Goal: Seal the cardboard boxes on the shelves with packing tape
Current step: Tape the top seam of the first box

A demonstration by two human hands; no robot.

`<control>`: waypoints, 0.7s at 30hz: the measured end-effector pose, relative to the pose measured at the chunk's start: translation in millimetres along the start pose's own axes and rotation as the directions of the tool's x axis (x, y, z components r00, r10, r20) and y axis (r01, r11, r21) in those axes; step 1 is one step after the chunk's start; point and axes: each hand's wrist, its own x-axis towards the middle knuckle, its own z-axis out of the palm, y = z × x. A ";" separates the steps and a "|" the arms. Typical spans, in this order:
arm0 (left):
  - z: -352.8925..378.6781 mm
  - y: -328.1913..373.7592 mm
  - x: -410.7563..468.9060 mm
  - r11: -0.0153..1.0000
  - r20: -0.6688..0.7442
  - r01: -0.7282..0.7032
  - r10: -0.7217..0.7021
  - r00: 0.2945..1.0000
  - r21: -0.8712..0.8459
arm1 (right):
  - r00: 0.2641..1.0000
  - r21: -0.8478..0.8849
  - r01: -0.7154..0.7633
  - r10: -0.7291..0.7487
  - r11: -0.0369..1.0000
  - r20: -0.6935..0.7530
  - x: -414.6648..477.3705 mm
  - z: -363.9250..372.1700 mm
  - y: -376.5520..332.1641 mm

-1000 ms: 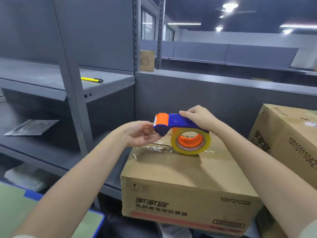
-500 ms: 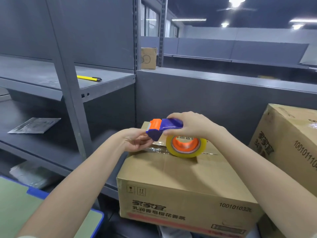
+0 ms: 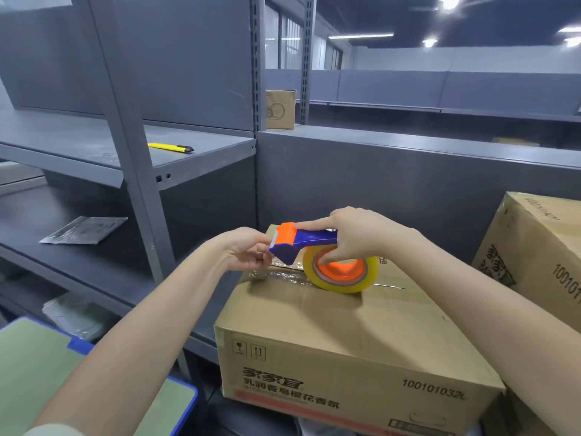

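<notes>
A blue and orange tape dispenser (image 3: 301, 243) with a yellowish tape roll (image 3: 341, 273) sits just above the top of a cardboard box (image 3: 345, 347) on the shelf. My right hand (image 3: 358, 236) grips the dispenser's blue body, index finger stretched along its top. My left hand (image 3: 248, 251) pinches at the cutter end by the orange head, where the tape end seems to be. A strip of clear tape (image 3: 276, 276) lies along the box's top seam at its left end. A second cardboard box (image 3: 534, 256) stands to the right.
Grey metal shelving (image 3: 135, 171) fills the left side. A yellow utility knife (image 3: 171, 147) lies on the upper shelf, a flat plastic packet (image 3: 83, 229) on the middle one. A small carton (image 3: 279, 109) stands far back. A blue-edged green board (image 3: 56, 366) is at lower left.
The dispenser and both hands have come down closer to the box top, the roll now nearly on the seam. My right index finger has straightened along the dispenser.
</notes>
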 end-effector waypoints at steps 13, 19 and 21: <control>-70.2 6.1 -24.3 0.992 -0.217 -0.122 0.123 0.968 0.016 | 0.977 0.134 -0.092 0.064 0.987 0.204 -10.0 -17.8 19.2; -64.4 -19.8 -10.5 0.972 -0.360 -0.190 0.228 0.905 0.139 | 0.973 0.015 -0.036 0.032 0.999 0.229 -5.1 -19.2 18.8; -61.1 -21.8 -5.7 0.951 -0.412 -0.230 0.297 0.861 0.205 | 0.973 -0.001 -0.033 0.032 0.999 0.227 0.0 -16.1 19.2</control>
